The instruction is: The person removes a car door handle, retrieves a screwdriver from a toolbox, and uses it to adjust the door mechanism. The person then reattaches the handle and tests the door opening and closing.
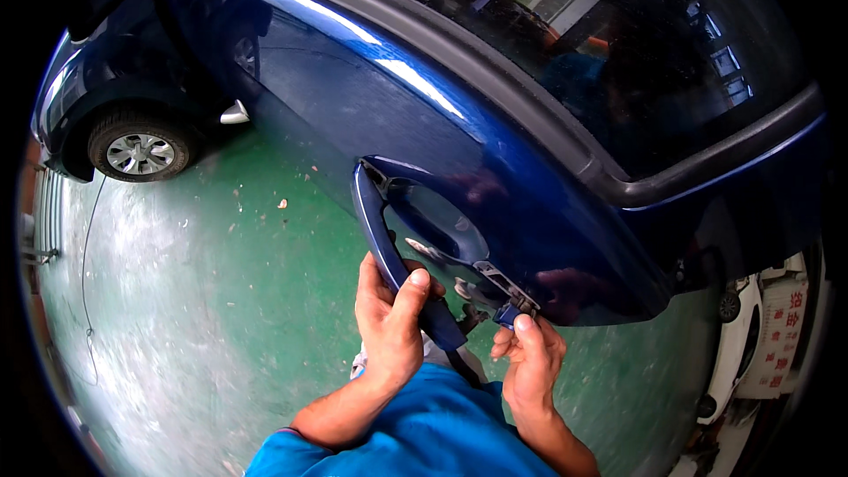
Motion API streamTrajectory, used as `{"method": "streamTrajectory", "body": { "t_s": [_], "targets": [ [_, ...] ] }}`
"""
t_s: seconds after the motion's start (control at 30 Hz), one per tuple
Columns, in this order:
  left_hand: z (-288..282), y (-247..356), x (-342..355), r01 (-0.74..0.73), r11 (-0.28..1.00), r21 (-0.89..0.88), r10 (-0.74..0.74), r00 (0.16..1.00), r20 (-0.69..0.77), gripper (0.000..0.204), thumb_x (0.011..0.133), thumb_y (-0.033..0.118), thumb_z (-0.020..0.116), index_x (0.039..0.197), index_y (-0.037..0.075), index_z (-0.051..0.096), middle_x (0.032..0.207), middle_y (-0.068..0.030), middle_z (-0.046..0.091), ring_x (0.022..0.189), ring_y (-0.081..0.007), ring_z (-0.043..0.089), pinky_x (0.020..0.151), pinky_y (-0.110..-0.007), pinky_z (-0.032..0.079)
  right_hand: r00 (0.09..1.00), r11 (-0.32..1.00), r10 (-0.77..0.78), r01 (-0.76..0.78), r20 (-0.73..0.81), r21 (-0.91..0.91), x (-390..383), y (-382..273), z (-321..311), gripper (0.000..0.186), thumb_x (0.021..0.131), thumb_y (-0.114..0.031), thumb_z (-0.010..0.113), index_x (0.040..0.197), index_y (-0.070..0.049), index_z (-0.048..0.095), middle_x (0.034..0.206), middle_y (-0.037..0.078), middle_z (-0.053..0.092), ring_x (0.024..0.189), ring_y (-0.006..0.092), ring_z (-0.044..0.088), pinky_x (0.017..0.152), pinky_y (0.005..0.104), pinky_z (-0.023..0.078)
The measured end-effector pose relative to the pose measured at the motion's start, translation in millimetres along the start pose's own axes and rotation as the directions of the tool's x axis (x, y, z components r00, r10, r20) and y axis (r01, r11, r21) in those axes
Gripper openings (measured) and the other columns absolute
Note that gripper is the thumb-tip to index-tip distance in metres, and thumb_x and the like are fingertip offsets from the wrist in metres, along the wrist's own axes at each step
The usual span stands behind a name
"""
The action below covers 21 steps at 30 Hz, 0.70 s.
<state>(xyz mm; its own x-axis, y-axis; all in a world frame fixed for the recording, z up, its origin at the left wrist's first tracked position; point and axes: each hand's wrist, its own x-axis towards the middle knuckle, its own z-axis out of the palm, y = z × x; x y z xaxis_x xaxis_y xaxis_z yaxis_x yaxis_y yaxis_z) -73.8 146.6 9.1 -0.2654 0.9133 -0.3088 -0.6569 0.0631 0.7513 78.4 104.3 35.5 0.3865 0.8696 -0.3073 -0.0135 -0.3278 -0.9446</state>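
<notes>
A dark blue car door (pixel 318 115) fills the middle, with a handle recess (pixel 442 221) in it. My left hand (pixel 391 318) is wrapped round the loose end of the blue door handle (pixel 375 225), which angles outward from the recess at its lower end, exposing metal parts. My right hand (pixel 534 358) pinches a small blue end piece (pixel 508 316) with thumb and fingers, beside the bracket opening (pixel 503 278) at the recess's right end. Some fingers of both hands are hidden behind these parts.
The car's front wheel (pixel 140 155) is at upper left, near green floor (pixel 247 283) with a thin cable along the left. The window (pixel 671 79) reflects a dark figure. A white car (pixel 733 344) and a printed sign (pixel 775 336) stand at far right.
</notes>
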Motion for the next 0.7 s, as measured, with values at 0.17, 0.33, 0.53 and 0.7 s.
{"method": "streamTrajectory", "body": {
  "t_s": [0.17,0.33,0.53,0.7],
  "targets": [
    [5,3,-1,0.029,0.995,-0.093,-0.030,1.000,-0.009,0.044,0.093,0.011,0.065,0.128,-0.002,0.042,0.092,-0.0070,0.059,0.081,-0.0149,0.062,0.075,-0.029,0.052,0.999,0.998,-0.041,0.040,-0.020,-0.045,-1,2,1,0.032,0.091,-0.031,0.062,0.081,-0.001,0.062,0.066,0.008,0.062,0.054,0.0156,0.056,0.054,0.0272,0.046],
    [8,-4,0,-0.008,0.996,-0.092,0.007,1.000,-0.011,0.043,0.095,0.013,0.064,0.129,0.000,0.042,0.093,-0.0065,0.057,0.082,-0.0148,0.061,0.074,-0.030,0.052,0.998,0.996,-0.062,0.062,0.003,-0.066,2,5,-4,0.033,0.091,-0.032,0.060,0.081,-0.001,0.062,0.066,0.008,0.062,0.054,0.0161,0.057,0.054,0.0274,0.046],
    [19,-15,1,-0.040,0.989,-0.142,0.038,0.999,-0.018,0.031,0.097,0.013,0.062,0.120,0.002,0.044,0.095,-0.0057,0.057,0.082,-0.0132,0.059,0.075,-0.028,0.050,0.999,0.998,-0.050,0.050,0.003,-0.038,2,4,-4,0.033,0.091,-0.032,0.060,0.083,0.000,0.063,0.067,0.008,0.062,0.055,0.0160,0.056,0.054,0.0273,0.046],
    [25,-23,4,-0.078,0.988,-0.131,0.080,0.997,0.009,0.041,0.099,0.019,0.058,0.131,0.002,0.039,0.092,-0.0069,0.056,0.084,-0.0172,0.059,0.073,-0.036,0.053,0.999,0.997,-0.049,0.049,0.012,-0.052,2,3,-4,0.033,0.091,-0.032,0.060,0.085,0.000,0.064,0.068,0.008,0.063,0.056,0.0157,0.057,0.054,0.0273,0.047]
  ]
}}
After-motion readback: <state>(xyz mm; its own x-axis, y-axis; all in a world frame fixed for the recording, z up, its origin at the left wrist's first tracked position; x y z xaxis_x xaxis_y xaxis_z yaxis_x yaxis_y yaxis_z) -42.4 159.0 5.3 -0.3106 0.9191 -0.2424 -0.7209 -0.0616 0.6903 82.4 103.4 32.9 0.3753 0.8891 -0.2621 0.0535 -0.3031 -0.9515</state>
